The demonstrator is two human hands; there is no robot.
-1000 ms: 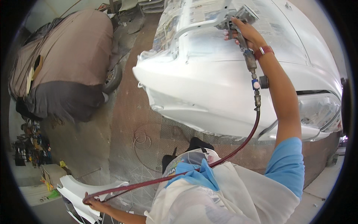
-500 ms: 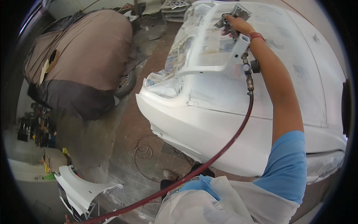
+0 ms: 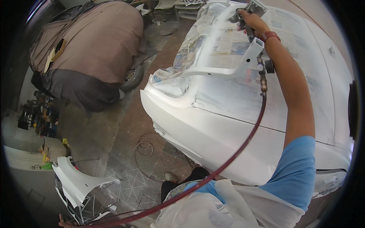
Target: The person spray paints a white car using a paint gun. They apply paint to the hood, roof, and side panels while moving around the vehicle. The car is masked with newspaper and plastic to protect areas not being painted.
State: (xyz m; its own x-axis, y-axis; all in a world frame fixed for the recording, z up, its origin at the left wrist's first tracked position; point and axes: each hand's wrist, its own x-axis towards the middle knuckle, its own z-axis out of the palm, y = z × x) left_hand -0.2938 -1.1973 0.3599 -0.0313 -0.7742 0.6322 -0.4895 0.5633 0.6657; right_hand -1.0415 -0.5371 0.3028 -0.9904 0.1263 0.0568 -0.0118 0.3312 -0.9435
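Observation:
My right hand [image 3: 254,23] grips a grey metal spray gun [image 3: 248,31] over a white car body [image 3: 213,129], whose upper panel carries paper and plastic masking [image 3: 235,95] dusted with white paint. A gauge [image 3: 269,66] sits on the gun's fitting, from which a dark red hose [image 3: 243,144] curves down to the lower left. A white bent metal bracket [image 3: 232,73] stands out over the body, just below the gun. My left hand [image 3: 64,222] is at the lower left edge, partly cut off, with its fingers on the hose.
A car under brown and grey covers [image 3: 91,45] stands at left. Near my left hand a white fender [image 3: 78,178] rests on a metal stand. A thin coiled hose [image 3: 144,148] lies on the floor by my feet. Assorted clutter [image 3: 38,117] lines the left wall.
My right hand, with the gun, first moved up and left, then back slightly right. My left hand has dropped to the bottom edge. The view of the car body has shifted, showing more masked panel.

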